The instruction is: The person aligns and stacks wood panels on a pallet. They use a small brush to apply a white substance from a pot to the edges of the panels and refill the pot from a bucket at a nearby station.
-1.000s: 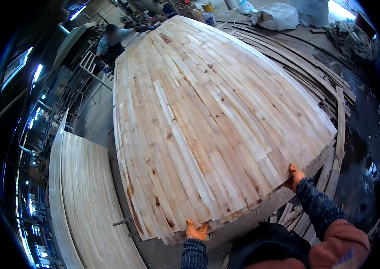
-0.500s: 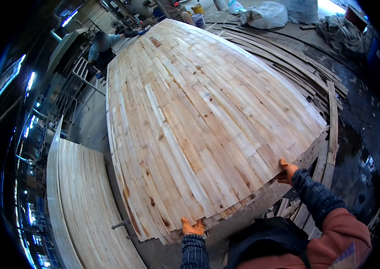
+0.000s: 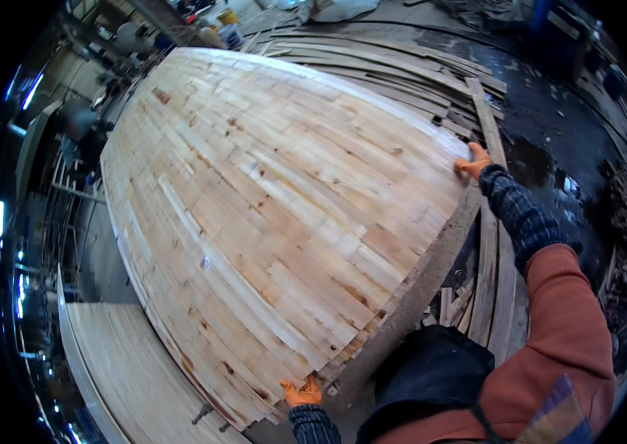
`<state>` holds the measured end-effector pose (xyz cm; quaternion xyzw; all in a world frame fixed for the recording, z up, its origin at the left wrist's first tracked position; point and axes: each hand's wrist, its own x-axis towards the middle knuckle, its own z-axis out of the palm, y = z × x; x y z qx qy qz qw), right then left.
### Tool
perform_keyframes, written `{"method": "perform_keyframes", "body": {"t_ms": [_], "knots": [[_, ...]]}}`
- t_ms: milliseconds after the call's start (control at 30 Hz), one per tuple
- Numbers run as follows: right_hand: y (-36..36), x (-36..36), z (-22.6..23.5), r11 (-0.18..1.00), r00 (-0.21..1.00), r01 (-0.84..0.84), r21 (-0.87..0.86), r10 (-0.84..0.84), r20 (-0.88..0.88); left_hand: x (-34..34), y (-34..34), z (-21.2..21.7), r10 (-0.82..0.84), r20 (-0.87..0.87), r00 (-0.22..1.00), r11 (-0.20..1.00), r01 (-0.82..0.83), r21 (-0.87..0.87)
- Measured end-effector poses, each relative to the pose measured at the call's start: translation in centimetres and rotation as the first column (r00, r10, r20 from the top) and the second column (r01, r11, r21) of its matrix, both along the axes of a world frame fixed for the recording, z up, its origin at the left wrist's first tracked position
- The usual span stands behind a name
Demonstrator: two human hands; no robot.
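A large wooden panel (image 3: 254, 214) made of many glued strips, with knots and uneven strip ends, fills the middle of the view. My left hand (image 3: 302, 392), in an orange glove, grips its ragged near edge, with fingertips at the underside hidden. At the panel's right corner my right hand (image 3: 474, 161), gloved in orange too, is closed over the edge, the arm stretched out. Directly below the panel shows a thick, rough, greyish slab edge (image 3: 443, 244).
Lower left, another pale stack of panels (image 3: 125, 355) stands beside a metal clamp-like bar (image 3: 202, 413). Long wood strips (image 3: 395, 70) lie beyond the right side, near a wet floor (image 3: 543, 163). A person (image 3: 80, 137) stands at the far left by a metal rack (image 3: 69, 189).
My right hand has shifted along the near edge out to the right corner. My left hand stays at the near edge. The view has swung right, so the panel sits farther left.
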<state>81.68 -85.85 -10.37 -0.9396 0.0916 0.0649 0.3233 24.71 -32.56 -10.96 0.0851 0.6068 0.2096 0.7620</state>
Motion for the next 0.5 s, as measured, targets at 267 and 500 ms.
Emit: {"method": "perform_keyframes", "body": {"t_ms": [267, 500], "knots": [[1.5, 3.9, 0.1, 0.983, 0.961, 0.104, -0.152, -0.138, -0.238, 0.3, 0.1, 0.5, 0.094, 0.071, 0.993, 0.995, -0.095, 0.012], [-1.1, 6.9, -3.5, 0.989, 0.981, 0.146, -0.011, -0.146, -0.128, -0.6, -0.1, 0.0, 0.045, 0.059, 0.997, 0.998, -0.047, 0.04]]}}
